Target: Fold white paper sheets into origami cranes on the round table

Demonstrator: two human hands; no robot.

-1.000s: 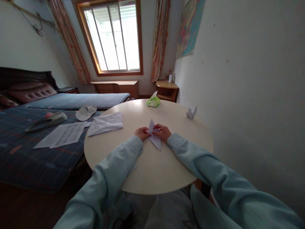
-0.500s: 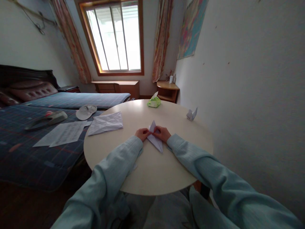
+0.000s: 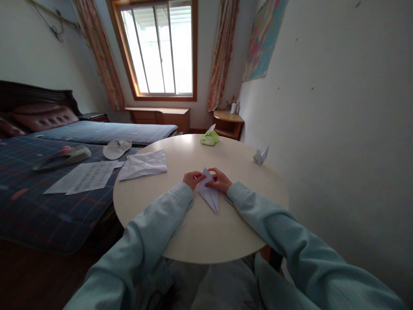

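Observation:
A folded white paper (image 3: 209, 196), long and pointed at both ends, lies at the middle of the round table (image 3: 200, 245). Its upper tip sits between my two hands and its lower tip points toward me. My left hand (image 3: 192, 178) pinches the paper's upper left edge. On the other side, my right hand (image 3: 220, 179) grips the upper right edge, its fingers over the paper. A crease runs down the lower part.
On the table are a stack of creased paper (image 3: 145, 164) at left, a green tissue pack (image 3: 209, 136) at the back and a folded paper figure (image 3: 260, 156) at right. A bed (image 3: 22, 172) with sheets (image 3: 88, 176) and a cap (image 3: 117, 149) stands left.
The folded paper has shifted slightly toward me and left, and its upper tip sits lower between my hands. More of its face shows. The view has tilted a little.

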